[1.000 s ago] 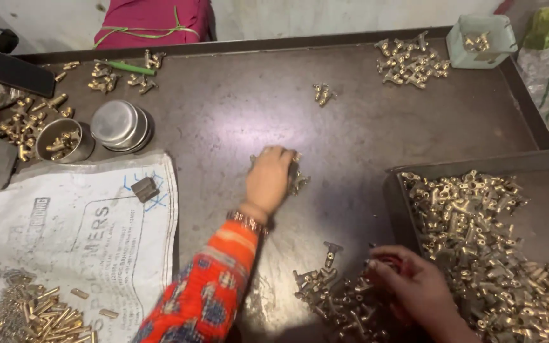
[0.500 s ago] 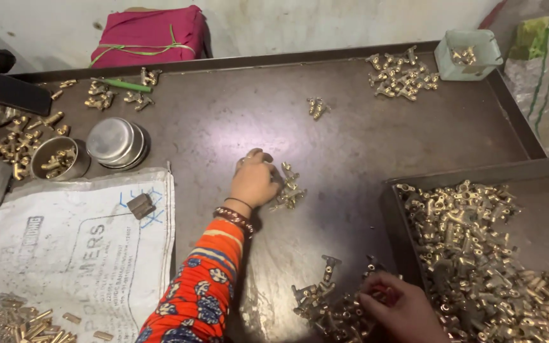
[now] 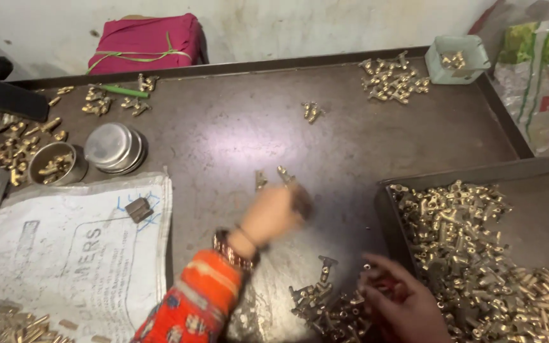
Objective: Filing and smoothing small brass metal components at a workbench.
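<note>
1. Your left hand (image 3: 277,213), blurred at mid-frame, hovers over loose brass fittings (image 3: 284,174) on the bench (image 3: 223,136); its grip cannot be told.
2. Your right hand (image 3: 405,305), lower right, rests fingers curled on a brass pile (image 3: 325,308) beside the tray (image 3: 382,209); whether it grips any is unclear.

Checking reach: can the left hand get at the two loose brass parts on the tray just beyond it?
Probably yes: the left hand is blurred just short of the brass parts, with bare tray around them.

Tray (image 3: 541,209) of fittings (image 3: 478,254) right, sack (image 3: 65,254) left, 2 tins (image 3: 87,155) behind sack
</note>
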